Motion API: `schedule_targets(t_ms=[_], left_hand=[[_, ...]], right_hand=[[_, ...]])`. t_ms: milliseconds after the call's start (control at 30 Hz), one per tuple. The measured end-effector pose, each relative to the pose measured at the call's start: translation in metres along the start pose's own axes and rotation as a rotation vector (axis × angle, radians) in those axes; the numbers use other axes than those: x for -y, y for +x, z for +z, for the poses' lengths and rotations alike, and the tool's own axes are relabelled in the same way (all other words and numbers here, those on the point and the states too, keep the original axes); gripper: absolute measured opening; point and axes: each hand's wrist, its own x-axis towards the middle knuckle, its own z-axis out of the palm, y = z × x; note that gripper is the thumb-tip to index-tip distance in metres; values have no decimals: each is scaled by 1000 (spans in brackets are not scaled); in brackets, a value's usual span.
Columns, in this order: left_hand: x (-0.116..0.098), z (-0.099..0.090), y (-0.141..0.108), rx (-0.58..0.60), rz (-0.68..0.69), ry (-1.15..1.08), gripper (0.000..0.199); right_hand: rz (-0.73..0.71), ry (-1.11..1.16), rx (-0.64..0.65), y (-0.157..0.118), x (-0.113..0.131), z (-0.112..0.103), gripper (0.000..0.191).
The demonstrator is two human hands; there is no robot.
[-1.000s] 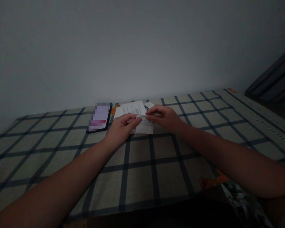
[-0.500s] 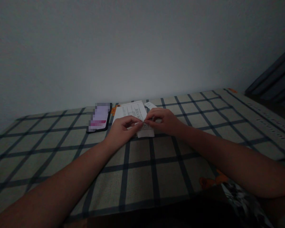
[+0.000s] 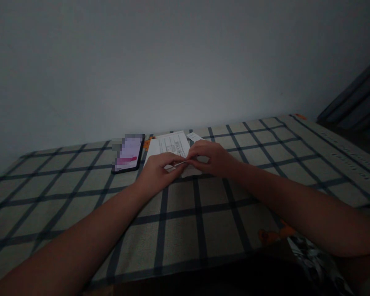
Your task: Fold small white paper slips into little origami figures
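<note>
A small white piece of paper is pinched at its upper edge between my two hands, its lower part hanging towards me. My left hand is closed, thumb and fingertips on the paper, a thin pale edge of it showing between them. My right hand also pinches it, and its fingertips meet those of the left. Behind the hands lies a white printed sheet with dark text and a stamp-like block. The left hand hides its near part. A smaller white slip sits just beyond my right hand.
A phone with its screen lit and blurred lies left of the printed sheet. The checked cloth covers the surface beneath everything. A pale wall rises right behind it, and dark folded fabric hangs at the right.
The fingers have shifted slightly on the paper; its edge now shows as a thin white line in my left hand. The phone and printed sheet stay in place.
</note>
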Motion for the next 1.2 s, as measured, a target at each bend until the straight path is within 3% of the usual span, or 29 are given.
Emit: schedule_targets(t_ms=[100, 267, 367, 633, 1000, 1200], left_hand=[[1, 0, -1, -49, 56, 22, 15], [3, 1, -2, -235, 103, 55, 10], [2, 0, -2, -297, 114, 83, 9], [1, 4, -5, -202, -31, 47, 24], [-2, 0, -5, -230, 135, 167, 14], [-11, -1, -6, -309, 91, 123, 10]], right_hand=[[-10, -50, -70, 2, 3, -1, 12], [53, -51, -266, 4, 5, -3, 21], [59, -44, -250, 4, 7, -4, 16], [100, -74, -159, 3, 13, -2, 16], [113, -77, -105, 2, 16, -2, 20], [138, -43, -120, 3, 17, -1, 17]])
